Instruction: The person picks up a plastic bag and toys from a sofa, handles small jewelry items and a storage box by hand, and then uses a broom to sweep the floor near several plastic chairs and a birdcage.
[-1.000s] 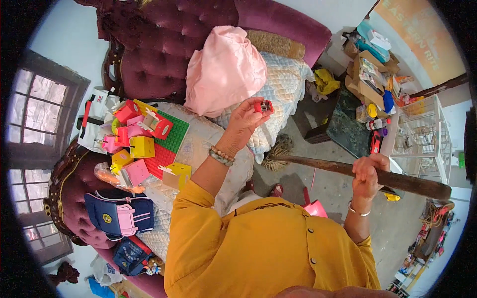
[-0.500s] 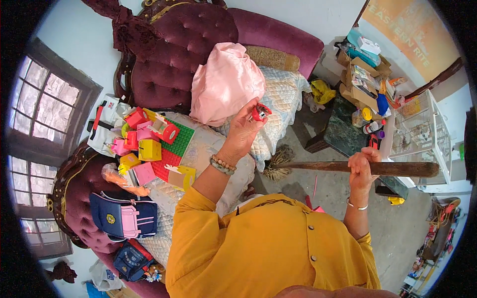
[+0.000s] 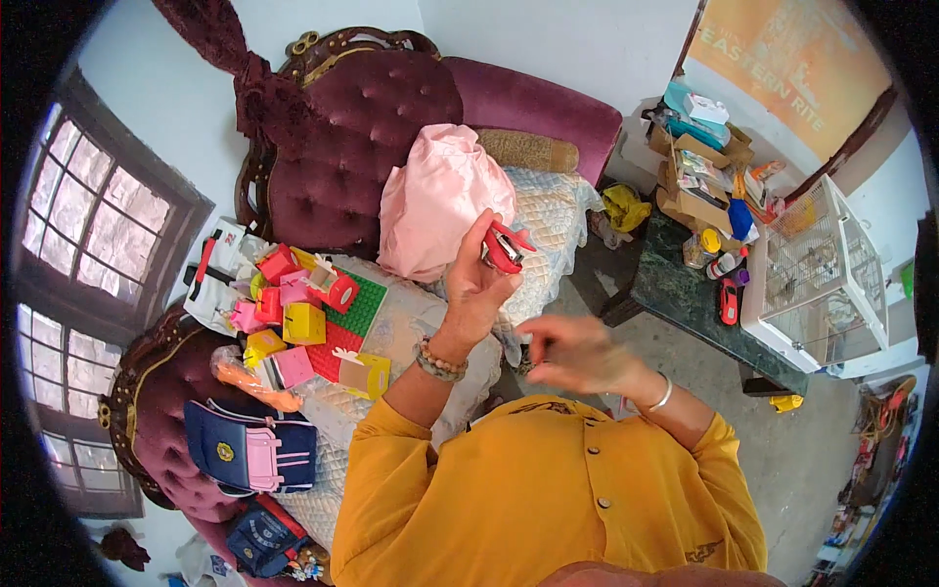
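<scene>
My left hand (image 3: pixel 471 284) is raised over the bed and closed on a small red and silver thing (image 3: pixel 504 249); its exact kind is hard to make out. To the right and a little lower, my right hand (image 3: pixel 582 354) is smeared by motion, its fingers curled inward. A pale speck shows at its fingertips, too small to name. Behind my left hand lies a shiny pink cloth (image 3: pixel 430 201) in a heap. Left of my left forearm are red and green studded building plates (image 3: pixel 364 303), with several red, pink and yellow paper boxes (image 3: pixel 303 324) on and beside them.
A navy and pink schoolbag (image 3: pixel 249 447) lies on the bed at the left, with a smaller dark bag (image 3: pixel 262 536) below it. On the right, a dark green table (image 3: pixel 675 269) bears cartons, jars and a red toy car (image 3: pixel 728 301). A white birdcage (image 3: pixel 817 274) stands beside them.
My right hand has let go of the thick wooden pole and moved left, close to my left hand. The pole is out of sight. My left hand has turned the red and silver thing.
</scene>
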